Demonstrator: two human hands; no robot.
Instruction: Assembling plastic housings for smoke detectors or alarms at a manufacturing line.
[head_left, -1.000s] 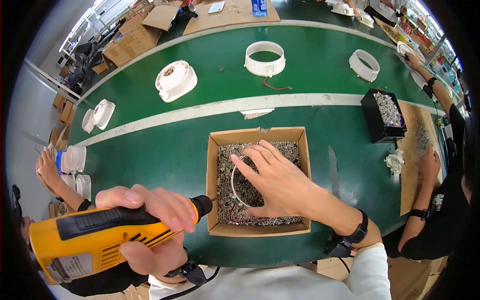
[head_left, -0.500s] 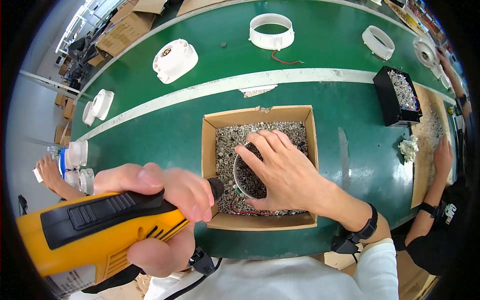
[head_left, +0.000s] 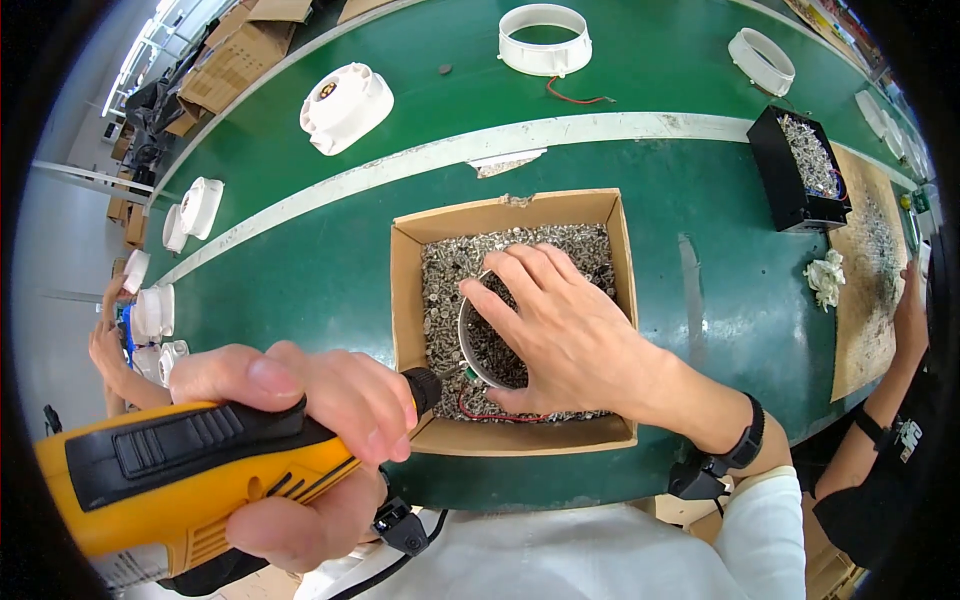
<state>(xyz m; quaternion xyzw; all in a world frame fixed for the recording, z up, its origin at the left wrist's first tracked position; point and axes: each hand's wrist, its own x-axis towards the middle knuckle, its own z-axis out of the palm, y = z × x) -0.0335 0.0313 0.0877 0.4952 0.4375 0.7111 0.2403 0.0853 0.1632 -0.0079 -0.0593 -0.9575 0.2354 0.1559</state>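
My left hand is wrapped around a yellow and black power screwdriver, its dark tip pointing right toward a white ring. My right hand grips this ring from above, thumb and fingers spread over its rim. A small green part shows on the ring's near left side, close to the screwdriver's tip; I cannot tell whether they touch. From the ring a red wire trails over loose screws. These screws fill an open cardboard box beneath the ring.
Beyond a pale strip lie a white housing and another white ring with a red wire. To the right are a black bin of screws, a crumpled white cloth and a worn board. Other people's hands work at both sides.
My left hand and the screwdriver have shifted slightly, bringing the tip nearer the ring's edge. At the right, a co-worker's hand has left a white part on the far side of the bench.
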